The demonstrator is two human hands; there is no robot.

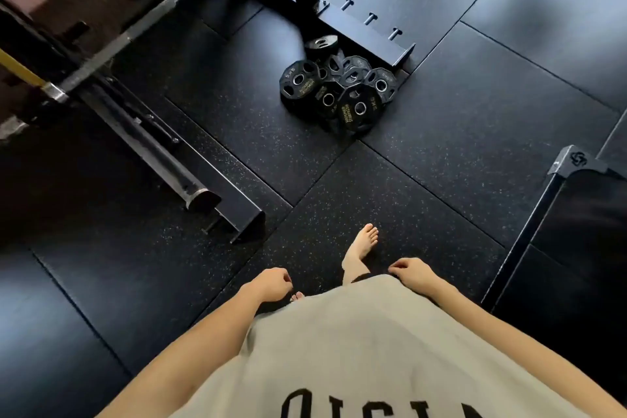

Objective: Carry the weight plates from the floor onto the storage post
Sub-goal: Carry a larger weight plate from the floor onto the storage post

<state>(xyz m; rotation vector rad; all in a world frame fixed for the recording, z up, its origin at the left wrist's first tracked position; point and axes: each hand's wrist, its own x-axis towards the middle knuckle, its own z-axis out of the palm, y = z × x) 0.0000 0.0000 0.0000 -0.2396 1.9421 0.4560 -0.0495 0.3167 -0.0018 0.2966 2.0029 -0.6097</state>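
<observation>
Plates point(336, 92) lie heaped on the floor beside the rack base point(383, 41). Your left hand point(271, 283) and right hand point(412, 271) hang loosely curled, holding nothing.

Legible markings: weight plates, shirt, corner bracket.
Pile of weight plates point(339, 92): left-hand plate point(300, 83) reads "5KG" plus gold "HAMMER STRENGTH"; nearest plate point(359, 107) carries the same gold wording and a "5KG" mark. Shirt point(356, 349), well below the pile: partial black letters, roughly "OIGIN", cut off. Corner bracket point(576, 159), right of the pile: embossed knot-like logo, no text.
</observation>
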